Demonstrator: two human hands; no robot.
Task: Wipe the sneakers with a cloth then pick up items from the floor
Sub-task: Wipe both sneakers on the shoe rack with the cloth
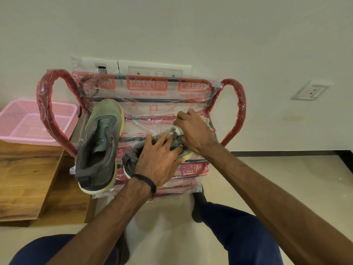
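Left hand pins the second sneaker beside the first sneaker, right hand gripping the cloth mid-wipe; next, probably rub toeward.

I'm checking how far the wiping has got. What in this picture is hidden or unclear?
Head view only:
- Grey-green sneaker being wiped: mostly covered by the left hand and right hand.
- White cloth: only a scrap shows in the right hand's fingers.
- Floor items: none visible; arms and legs block the floor.

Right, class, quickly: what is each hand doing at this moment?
Left hand: fingers spread, pressing down on the right sneaker to steady it.
Right hand: gripping a pale cloth against that sneaker.
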